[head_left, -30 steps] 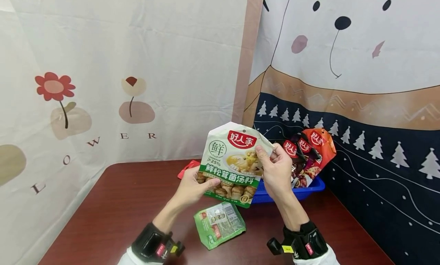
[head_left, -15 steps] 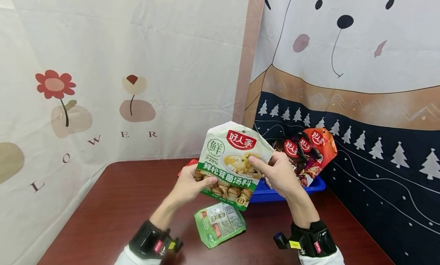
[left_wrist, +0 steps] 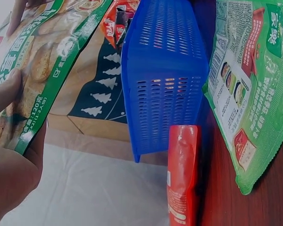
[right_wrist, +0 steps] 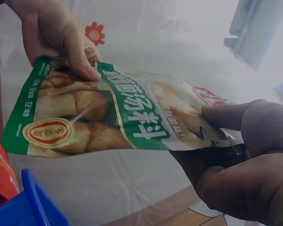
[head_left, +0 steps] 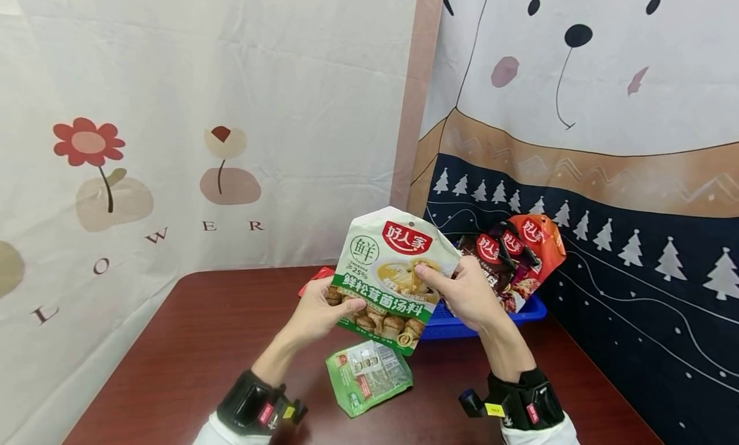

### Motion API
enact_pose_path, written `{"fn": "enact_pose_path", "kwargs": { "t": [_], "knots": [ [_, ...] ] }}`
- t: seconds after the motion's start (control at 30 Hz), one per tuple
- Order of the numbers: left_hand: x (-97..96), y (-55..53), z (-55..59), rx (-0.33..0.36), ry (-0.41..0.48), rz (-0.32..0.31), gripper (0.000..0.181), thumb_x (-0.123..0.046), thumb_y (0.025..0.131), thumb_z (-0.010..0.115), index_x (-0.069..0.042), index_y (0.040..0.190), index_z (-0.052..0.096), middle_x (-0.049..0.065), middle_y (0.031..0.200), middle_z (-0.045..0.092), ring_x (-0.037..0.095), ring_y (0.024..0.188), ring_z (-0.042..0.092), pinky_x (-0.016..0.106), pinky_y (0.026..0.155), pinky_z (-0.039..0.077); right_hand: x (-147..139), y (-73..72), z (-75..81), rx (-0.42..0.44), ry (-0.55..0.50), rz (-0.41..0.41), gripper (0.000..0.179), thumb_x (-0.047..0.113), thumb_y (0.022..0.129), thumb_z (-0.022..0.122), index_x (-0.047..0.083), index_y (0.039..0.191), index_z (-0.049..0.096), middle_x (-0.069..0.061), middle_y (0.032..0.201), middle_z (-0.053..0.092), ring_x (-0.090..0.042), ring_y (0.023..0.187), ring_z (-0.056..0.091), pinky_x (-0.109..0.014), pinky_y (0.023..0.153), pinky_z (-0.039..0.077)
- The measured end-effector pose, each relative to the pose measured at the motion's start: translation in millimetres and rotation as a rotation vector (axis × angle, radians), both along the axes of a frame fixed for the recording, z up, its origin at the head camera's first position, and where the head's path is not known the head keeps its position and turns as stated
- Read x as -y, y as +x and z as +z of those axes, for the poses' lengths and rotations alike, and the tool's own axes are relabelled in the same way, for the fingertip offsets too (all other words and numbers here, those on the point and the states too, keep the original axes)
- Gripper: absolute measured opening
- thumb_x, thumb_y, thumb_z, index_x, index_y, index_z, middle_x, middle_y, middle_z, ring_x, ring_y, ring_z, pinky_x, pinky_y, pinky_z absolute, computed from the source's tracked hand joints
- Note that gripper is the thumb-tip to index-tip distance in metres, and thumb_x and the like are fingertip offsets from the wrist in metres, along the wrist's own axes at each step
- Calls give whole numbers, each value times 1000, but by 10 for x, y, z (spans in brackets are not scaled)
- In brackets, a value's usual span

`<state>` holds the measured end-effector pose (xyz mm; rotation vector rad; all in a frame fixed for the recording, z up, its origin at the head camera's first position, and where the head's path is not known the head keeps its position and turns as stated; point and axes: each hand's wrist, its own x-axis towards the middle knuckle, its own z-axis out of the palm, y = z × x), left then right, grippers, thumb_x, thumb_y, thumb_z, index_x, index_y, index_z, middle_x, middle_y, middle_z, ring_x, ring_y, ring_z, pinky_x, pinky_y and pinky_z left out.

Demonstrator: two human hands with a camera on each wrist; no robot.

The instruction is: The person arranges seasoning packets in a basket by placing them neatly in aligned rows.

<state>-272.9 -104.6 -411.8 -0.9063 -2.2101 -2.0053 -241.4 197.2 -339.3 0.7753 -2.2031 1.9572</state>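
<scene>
Both hands hold up a white and green soup seasoning packet [head_left: 381, 278] with mushrooms pictured on its lower part, its front turned to the head camera. At its lower left side my left hand [head_left: 314, 313] grips it, thumb on the front. My right hand [head_left: 470, 292] pinches the right side, with the thumb across the soup picture and the fingers behind. In the right wrist view the packet [right_wrist: 99, 113] spans between the two hands. Below it a green packet [head_left: 369, 379] lies on the table, its barcode side up.
A blue perforated basket [head_left: 447, 327] stands behind the right hand, with dark packets [head_left: 487, 256] and an orange packet [head_left: 539, 246] sticking out. A red packet [left_wrist: 183, 174] is on the wooden table [head_left: 231, 323] beside the basket. Printed cloths hang behind.
The right hand's thumb has shifted left and lower on the packet's front, and its wrist has moved right. The held packet has tilted slightly. The green packet on the table has not moved.
</scene>
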Motion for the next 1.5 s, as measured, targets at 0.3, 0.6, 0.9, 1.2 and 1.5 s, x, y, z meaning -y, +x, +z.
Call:
{"fn": "enact_pose_path", "kwargs": {
  "t": [0.3,0.6,0.9,1.2,1.5],
  "knots": [
    [-34,2,-6,-4,7,-17,31,-11,104,83,-5,134,76,21,124,84,14,105,84,33,91,69,68,4,13,-23,-53,-89,40,13,114,67,-7,148,65,5,125,83,-17,114,81,-34,97,68],
    [-143,4,-76,-71,-95,73,44,-28,109,77,-21,152,67,6,138,80,14,123,76,32,106,62,-30,-3,41,-12,-124,-234,39,18,113,70,-3,146,68,7,120,84,-14,112,81,-31,94,69],
    [-282,7,-207,-104,-271,88,54,-36,116,63,-13,164,57,12,158,70,35,146,70,59,123,55,-232,-16,144,-12,-391,-403,40,15,110,74,-2,145,66,-1,123,82,-16,113,81,-29,92,70],
    [-586,80,-372,-432,-519,37,45,-29,118,60,-5,155,66,18,161,67,37,157,59,59,130,48,-299,-182,104,-46,-546,-627,42,12,105,80,-1,144,71,-5,128,79,-19,119,75,-23,92,67],
    [-743,91,-510,-684,-674,94,32,-11,115,62,1,143,73,17,146,77,36,148,66,62,131,46,-353,-367,-47,-29,-489,-682,39,15,108,77,-4,141,71,0,117,81,-14,109,78,-21,87,67]
  ]
}}
